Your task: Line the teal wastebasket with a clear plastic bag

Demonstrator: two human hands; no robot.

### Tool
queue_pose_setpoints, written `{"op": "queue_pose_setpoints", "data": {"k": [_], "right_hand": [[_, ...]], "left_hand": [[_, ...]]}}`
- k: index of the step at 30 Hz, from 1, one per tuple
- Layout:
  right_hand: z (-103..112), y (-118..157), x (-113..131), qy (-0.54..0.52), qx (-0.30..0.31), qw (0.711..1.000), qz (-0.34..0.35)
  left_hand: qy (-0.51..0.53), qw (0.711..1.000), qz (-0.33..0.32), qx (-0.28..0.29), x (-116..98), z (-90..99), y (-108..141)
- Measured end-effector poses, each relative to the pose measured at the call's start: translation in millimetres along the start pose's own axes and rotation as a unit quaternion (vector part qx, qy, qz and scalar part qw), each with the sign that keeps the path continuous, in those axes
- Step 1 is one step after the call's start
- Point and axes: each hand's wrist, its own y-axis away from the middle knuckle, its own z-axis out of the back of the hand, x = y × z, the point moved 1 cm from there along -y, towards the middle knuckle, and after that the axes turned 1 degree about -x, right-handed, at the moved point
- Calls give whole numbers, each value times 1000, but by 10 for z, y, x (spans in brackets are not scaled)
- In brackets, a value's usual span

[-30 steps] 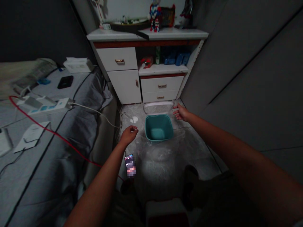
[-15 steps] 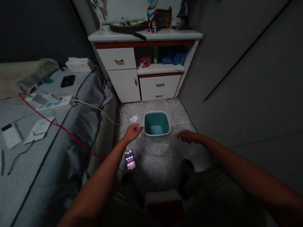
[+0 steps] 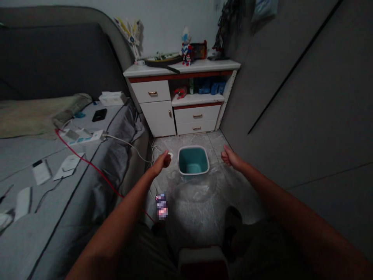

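A teal bin [image 3: 194,160] with a pale rim stands on the tiled floor, its open top facing up. Thin clear plastic film [image 3: 201,189] spreads in front of it, between my forearms; its edges are hard to make out. To the left of the bin, my left hand [image 3: 162,162] is closed, thumb on top. My right hand [image 3: 231,157], right of the bin, is also a closed fist. Both seem to pinch the film's edges, though the fingers hide most of the grip. Neither hand touches the bin.
A phone [image 3: 161,207] lies on the floor at left, near cables. Beyond the bin stands a white cabinet [image 3: 157,118]. The bed [image 3: 87,186] at left bears a power strip [image 3: 90,137] and a red cable. A grey panel wall [image 3: 305,116] rises at right.
The view has tilted up, showing more wall and bed. Both hands have closed into fists with thumbs up, and the right hand has risen beside the bin.
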Motion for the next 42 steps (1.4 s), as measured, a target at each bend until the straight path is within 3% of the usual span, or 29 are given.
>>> {"op": "queue_pose_setpoints", "data": {"k": [3, 7, 10, 12, 15, 17, 19, 22, 25, 28, 30, 32, 35, 37, 39, 42], "right_hand": [[322, 178, 774, -31, -23, 992, 120], [468, 889, 1583, -39, -75, 963, 257], [394, 1047, 1969, -63, -75, 944, 315], [338, 724, 2053, -58, -66, 957, 276], [305, -110, 1854, -30, -52, 986, 155], [322, -575, 1624, -21, -37, 994, 104], [354, -822, 1455, -23, -29, 995, 90], [401, -851, 1418, -34, -31, 993, 105], [436, -748, 1522, -18, -29, 992, 125], [416, -667, 1509, 27, -63, 981, 183], [316, -614, 1336, 86, -101, 962, 240], [116, -555, 1016, 174, -109, 940, 273], [-312, -486, 362, 315, -43, 920, 227], [-596, -469, -75, 366, 18, 915, 171], [-821, -477, -429, 382, 69, 912, 133], [-1014, -515, -740, 388, 121, 910, 80]], "left_hand": [[56, 998, -34, 24, -586, 314, 151], [105, 991, -82, 10, -1092, 707, 361], [132, 987, -80, 39, -1309, 744, -46], [148, 984, -61, 81, -1364, 647, -559], [145, 986, -4, 88, -1239, 490, -1223], [139, 986, 16, 85, -1072, 449, -1419], [136, 987, 18, 86, -931, 461, -1449], [144, 986, 0, 86, -903, 512, -1381], [161, 984, -17, 69, -1086, 527, -1297], [156, 986, -60, 6, -1249, 476, -1123], [126, 985, -108, -38, -1207, 390, -914], [72, 984, -148, -63, -990, 258, -650], [-39, 985, -146, -89, -406, 14, -273], [-111, 983, -98, -104, 32, -123, -102], [-169, 982, -30, -84, 403, -205, -14], [-233, 970, 39, -55, 729, -209, 3]]}}
